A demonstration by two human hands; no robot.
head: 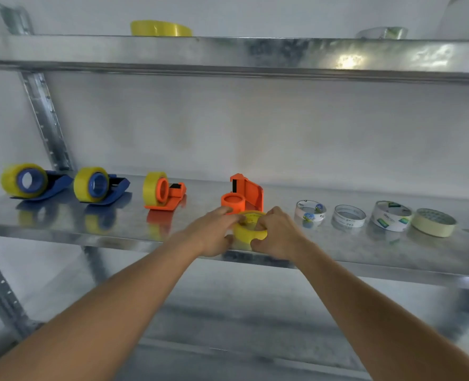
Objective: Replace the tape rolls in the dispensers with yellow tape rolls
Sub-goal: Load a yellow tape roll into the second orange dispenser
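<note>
A galvanised metal shelf (63,226) runs across a pale wall, with a slotted upright (46,125) at its left end and an upper shelf (228,53) above. On the upper shelf lie a spare yellow roll (160,28) and, farther right, a clear roll (383,33). Along the lower shelf stand two blue dispensers (35,184) (101,187) and an orange dispenser (163,192), each loaded with yellow tape. Next comes an empty orange dispenser (243,195). Just in front of it, the left hand (214,232) and right hand (276,235) both hold a yellow tape roll (250,229), each grip closed around a side. Right of the hands sit three white-cored rolls (310,211) (348,215) (391,215) and a cream masking roll (434,222).
</note>
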